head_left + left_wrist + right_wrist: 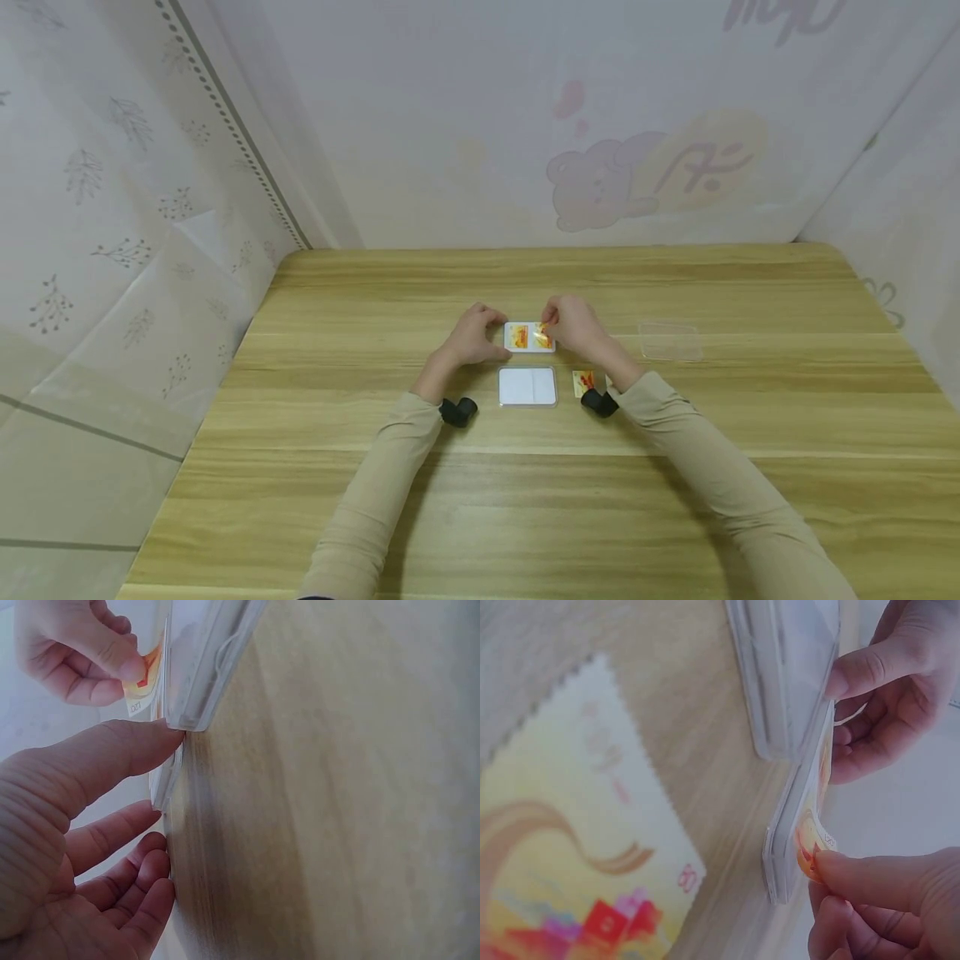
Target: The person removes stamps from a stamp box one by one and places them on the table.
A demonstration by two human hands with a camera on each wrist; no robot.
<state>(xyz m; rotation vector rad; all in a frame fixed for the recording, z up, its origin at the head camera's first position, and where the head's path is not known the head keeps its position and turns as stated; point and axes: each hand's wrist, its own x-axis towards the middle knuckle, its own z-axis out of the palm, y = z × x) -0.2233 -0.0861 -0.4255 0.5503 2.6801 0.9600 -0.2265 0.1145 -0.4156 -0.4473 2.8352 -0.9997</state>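
A white case [530, 348] with a clear rim lies on the table between both hands, bearing an orange-yellow stamp [518, 337] on its left half. My left hand [471, 337] holds the case's left end, thumb at the near corner and index finger at the far one. Between thumb and fingertips, my right hand [577, 325] pinches a second stamp [808, 838] over the right half; this stamp bends upward. Nearer me lies another white case [517, 387] with a clear rim. A loose stamp [582, 382] with perforated edges, large in the right wrist view, lies to its right.
A thin transparent cover [670, 342] lies flat to the right of the right hand. The wood-grain table [510, 517] reaches back to a pale patterned curtain [420, 150]. Black wrist cameras [459, 412] sit at both wrists, close to the nearer case and loose stamp.
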